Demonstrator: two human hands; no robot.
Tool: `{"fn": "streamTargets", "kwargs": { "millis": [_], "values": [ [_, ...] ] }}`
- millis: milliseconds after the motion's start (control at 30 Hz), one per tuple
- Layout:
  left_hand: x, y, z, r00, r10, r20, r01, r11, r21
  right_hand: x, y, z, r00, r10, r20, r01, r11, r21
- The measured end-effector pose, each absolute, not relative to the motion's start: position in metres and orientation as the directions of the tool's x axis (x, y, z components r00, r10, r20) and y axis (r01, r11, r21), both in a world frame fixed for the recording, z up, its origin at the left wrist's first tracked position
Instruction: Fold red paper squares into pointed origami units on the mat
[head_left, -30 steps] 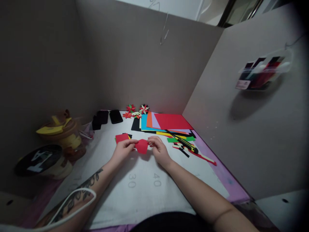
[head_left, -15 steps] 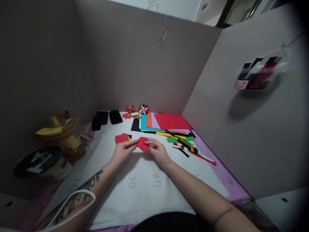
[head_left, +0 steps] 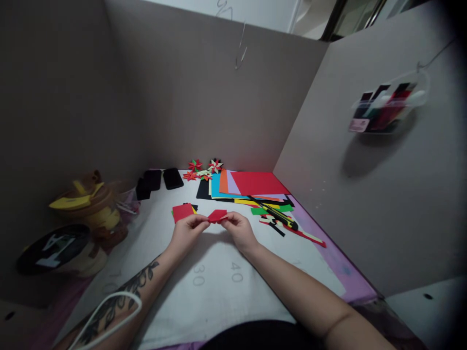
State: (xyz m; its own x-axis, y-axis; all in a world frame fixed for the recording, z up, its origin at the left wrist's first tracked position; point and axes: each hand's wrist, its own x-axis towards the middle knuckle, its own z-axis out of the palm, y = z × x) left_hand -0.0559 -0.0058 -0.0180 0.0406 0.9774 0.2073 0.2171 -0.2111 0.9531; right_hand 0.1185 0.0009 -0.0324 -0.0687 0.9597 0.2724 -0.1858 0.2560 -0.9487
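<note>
A small red piece of folded paper is held just above the white cloth by both hands. My left hand pinches its left end, and my right hand pinches its right end. Both thumbs lie along the near edge. Left of the paper, partly behind my left hand, lies a small stack of red, yellow, green and black paper squares. Beyond the hands sit several folded paper stars in red, green, white and black.
Coloured paper sheets lie at the back right. A black and yellow utility knife rests on paper strips in front of them. Two dark flat objects are at the back left. Pots stand left; a clear holder hangs on the right wall.
The red paper has gone from a flat, many-sided shape facing me to a narrower shape, folded or tilted between my fingers. My hands stay almost in place; the view has shifted slightly.
</note>
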Motion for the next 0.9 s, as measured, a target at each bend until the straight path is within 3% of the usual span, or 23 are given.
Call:
{"fn": "streamTargets", "kwargs": {
  "millis": [433, 900],
  "values": [
    [-0.05, -0.011, -0.016, -0.016, 0.984, 0.175, 0.147, -0.171, 0.974, 0.111, -0.005, -0.033, 0.059, 0.973, 0.224, -0.228, 0.231, -0.946],
    [-0.045, -0.012, -0.016, 0.002, 0.986, 0.168, 0.118, -0.167, 0.979, 0.109, -0.006, -0.033, 0.079, 0.973, 0.218, -0.266, 0.231, -0.936]
  ]
}}
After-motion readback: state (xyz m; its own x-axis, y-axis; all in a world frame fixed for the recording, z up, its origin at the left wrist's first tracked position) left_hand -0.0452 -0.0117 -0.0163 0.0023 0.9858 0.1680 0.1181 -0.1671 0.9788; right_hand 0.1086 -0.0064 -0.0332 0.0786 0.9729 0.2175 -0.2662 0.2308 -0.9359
